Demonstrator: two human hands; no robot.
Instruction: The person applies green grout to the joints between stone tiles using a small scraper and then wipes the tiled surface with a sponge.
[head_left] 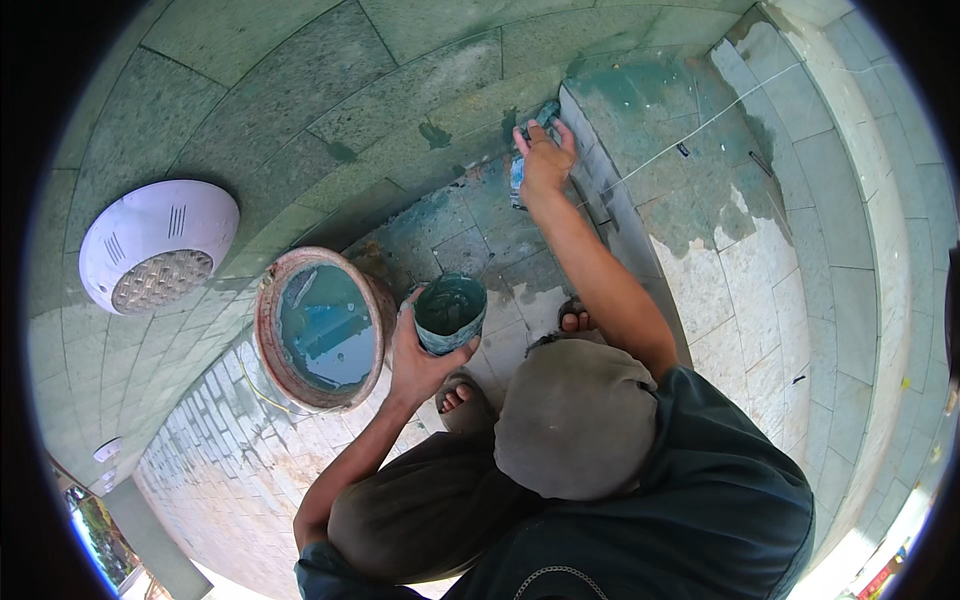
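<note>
My left hand (425, 360) grips a cup (448, 338) smeared outside and holding dark green paste, beside a round pinkish bucket (377, 310) of cloudy teal water. Farther up, my right hand (546, 166) has curled fingers on a small green-smeared tool (545, 113) at the foot of the tiled wall (440, 80), in the corner beside a raised step; the hand hides much of the tool. A blue-streaked piece (516, 185) shows just left of that hand, too covered to make out. Dark green patches mark the wall and the floor tiles (460, 220).
A large white round light fixture (160, 245) is on the left wall, with smaller ones farther along. The raised step (725, 290) on the right carries a thin pale cord and green smears. My bent knees and sandalled feet (460, 405) occupy the lower middle.
</note>
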